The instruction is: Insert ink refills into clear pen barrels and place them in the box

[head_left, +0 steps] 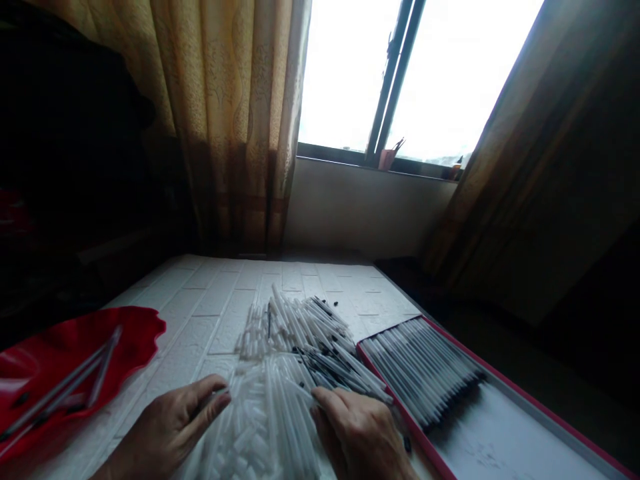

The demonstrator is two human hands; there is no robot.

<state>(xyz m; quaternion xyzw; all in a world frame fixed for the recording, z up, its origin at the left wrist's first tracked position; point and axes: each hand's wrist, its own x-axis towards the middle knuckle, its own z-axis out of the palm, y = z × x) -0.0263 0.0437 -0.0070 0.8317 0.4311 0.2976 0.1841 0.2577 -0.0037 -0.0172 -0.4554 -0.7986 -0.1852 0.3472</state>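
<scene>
Pen tubes (300, 333), pale and thin, lie in a loose heap at the middle of the counter (210, 300), spilling toward its near edge, where the picture cuts them off. Dark refills (325, 367) are mixed in on the heap's right side; I cannot count them or tell how many tubes already hold one.

My left hand (170, 427) rests on the counter at the heap's left flank, fingers half curled and loose. Something thin seems to sit under my thumb and forefinger, but it is too blurred to say whether my grip has closed on it. My right hand (357, 433) lies on the heap's right side, knuckles up, fingertips curled down into the tubes and refills. The fingers hide what is beneath them, so I cannot tell if that grip holds anything. Both wrists are cut off by the bottom of the frame.

Along the counter's right edge sits a red-rimmed tray (530, 400), with a neat row of assembled pens (420, 367) in its far half, dark tips pointing to the near right. Its near corner runs out of the picture.

At the counter's left edge lies a red dish (130, 327) with a wavy rim, holding a few long thin pieces (75, 383); the dim light leaves them hard to make out, and the dish is cut off at the left.
</scene>
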